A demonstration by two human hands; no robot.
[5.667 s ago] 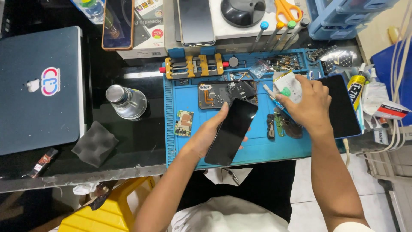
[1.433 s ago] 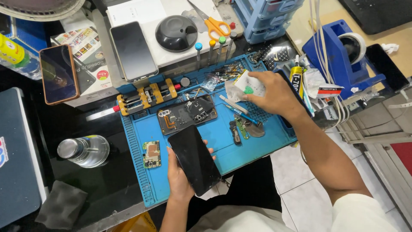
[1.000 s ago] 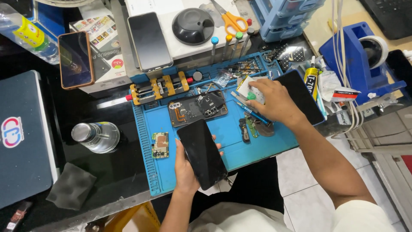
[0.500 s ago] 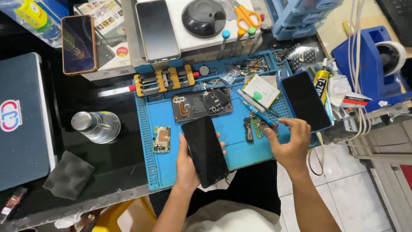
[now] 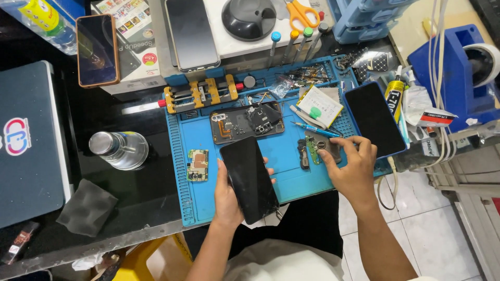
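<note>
On the blue mat [image 5: 291, 171], the left hand [image 5: 229, 195] kept its fingers closed around the black phone screen [image 5: 249, 178]; the right hand [image 5: 351, 166] had lowered, fingers now pinching small parts [image 5: 317, 148] beside it.

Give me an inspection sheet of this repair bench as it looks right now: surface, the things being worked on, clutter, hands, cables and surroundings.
Surface: blue work mat on a dark bench.
Job's things: black phone screen in the left hand; small parts on the mat under the right fingertips; opened phone body above them.
Clutter: green circuit board, yellow clamp jig, blue tweezers, glue tube, orange scissors, metal bottle.
Hands: left hand has its grip on the screen's edge; right hand touches the small parts, holding nothing clearly.
Cables: white cables at the right edge.
Surroundings: closed laptop, blue tape dispenser, tiled floor.
</note>
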